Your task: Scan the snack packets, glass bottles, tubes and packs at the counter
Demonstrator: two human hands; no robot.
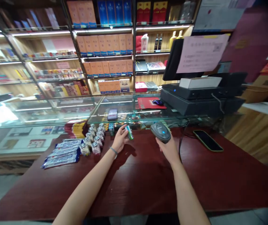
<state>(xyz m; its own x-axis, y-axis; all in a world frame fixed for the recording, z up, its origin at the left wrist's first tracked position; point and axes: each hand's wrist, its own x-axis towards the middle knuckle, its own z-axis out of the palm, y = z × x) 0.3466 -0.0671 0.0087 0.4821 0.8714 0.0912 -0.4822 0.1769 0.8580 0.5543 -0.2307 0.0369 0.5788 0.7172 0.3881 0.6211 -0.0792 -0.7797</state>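
My left hand point(120, 139) is closed around a small green-and-white container point(129, 132), holding it above the dark red counter point(138, 181). To its right, my right hand point(169, 150) grips a grey barcode scanner point(161, 132) with a blue light on top. The scanner's head faces away from me, a short gap apart from the container. Left of my left hand stand several small silver-lidded jars point(96, 147) in rows. One more small jar point(111, 129) stands near the glass edge. Blue-and-white packets point(62, 153) lie fanned out beside the jars.
Red-and-yellow packs point(76, 129) lie behind the blue packets. A phone point(208, 140) rests at the right, near black cables point(183, 132). Beyond is a glass display case point(122, 106) with a mouse point(157, 102) on a red mat and a monitor point(172, 61). Stocked shelves point(106, 56) line the back.
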